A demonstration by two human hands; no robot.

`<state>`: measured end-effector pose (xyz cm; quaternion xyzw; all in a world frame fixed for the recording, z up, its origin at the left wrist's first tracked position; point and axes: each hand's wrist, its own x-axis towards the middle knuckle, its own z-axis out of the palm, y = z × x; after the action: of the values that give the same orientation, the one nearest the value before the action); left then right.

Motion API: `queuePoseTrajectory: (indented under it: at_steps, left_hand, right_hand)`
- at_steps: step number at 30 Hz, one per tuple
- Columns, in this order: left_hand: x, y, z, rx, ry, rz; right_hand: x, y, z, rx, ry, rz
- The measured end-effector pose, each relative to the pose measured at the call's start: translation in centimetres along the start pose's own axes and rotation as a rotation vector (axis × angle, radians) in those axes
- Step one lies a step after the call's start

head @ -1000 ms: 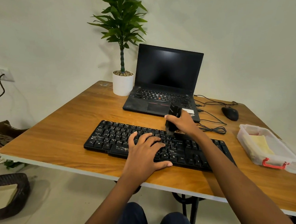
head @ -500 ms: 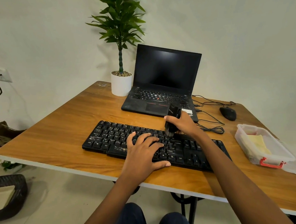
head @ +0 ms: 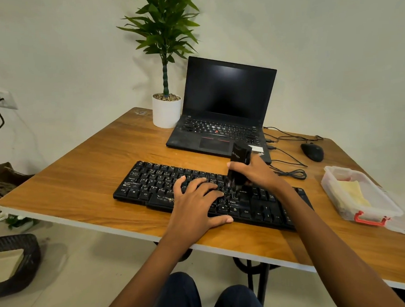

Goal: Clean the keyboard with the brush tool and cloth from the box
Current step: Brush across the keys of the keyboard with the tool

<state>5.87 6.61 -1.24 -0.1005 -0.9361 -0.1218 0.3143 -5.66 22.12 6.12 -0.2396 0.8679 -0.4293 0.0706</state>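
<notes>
Keyboard [head: 151, 183] laid on bench [head: 79, 186], long axis run from far left to near right. Brush tool [head: 240, 160] held near upright over keyboard's middle, top tilted away toward laptop [head: 228, 91], lower end pointed down at keys, tip blurred. Right grip [head: 258, 173] closed round brush tool's lower body. Left grip [head: 195, 201] spread flat, fingers pressed on keys just left of brush tool, thumb laid at keyboard's near edge. Box [head: 390, 209] set right of keyboard, cloth [head: 353, 193] seen inside.
</notes>
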Motion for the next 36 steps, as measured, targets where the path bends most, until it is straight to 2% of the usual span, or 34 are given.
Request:
queuePoseTrajectory:
  at_steps: [2, 5, 9, 12, 15, 19, 23, 26, 30, 34, 36]
  left_hand:
    - [0.0, 0.0, 0.0, -0.008, 0.001, -0.001]
    - [0.1, 0.0, 0.0, -0.011, 0.006, 0.001]
    - [0.1, 0.0, 0.1, -0.007, 0.007, 0.000]
    - [0.1, -0.1, 0.1, -0.007, 0.004, 0.005]
    - [0.1, 0.0, 0.1, -0.009, 0.004, 0.003]
    - [0.0, -0.1, 0.1, -0.013, 0.017, 0.009]
    - [0.1, 0.0, 0.1, -0.005, 0.012, 0.009]
    - [0.0, 0.0, 0.0, -0.003, 0.007, 0.006]
    - [0.0, 0.0, -0.1, 0.000, 0.013, 0.003]
    - [0.0, 0.1, -0.1, -0.002, 0.014, 0.003]
    - [0.0, 0.1, -0.1, -0.005, 0.013, 0.002]
  right_hand:
    - [-0.2, -0.2, -0.1, -0.013, -0.051, 0.018]
    - [-0.2, -0.3, -0.5, 0.012, -0.019, 0.005]
    - [-0.4, -0.6, 0.0, -0.019, -0.099, -0.015]
    - [-0.2, -0.7, 0.0, 0.031, -0.056, -0.019]
    - [-0.2, -0.7, 0.2, -0.011, -0.110, -0.009]
    - [0.2, -0.6, 0.4, 0.005, -0.045, -0.008]
    - [0.3, -0.8, 0.4, -0.038, -0.112, 0.032]
    - [0.4, -0.6, 0.3, -0.005, -0.020, 0.009]
    - [0.1, -0.7, 0.4, -0.022, -0.075, 0.054]
    - [-0.2, -0.7, 0.1, -0.020, 0.002, 0.036]
    - [-0.7, -0.9, 0.1, -0.008, -0.055, 0.061]
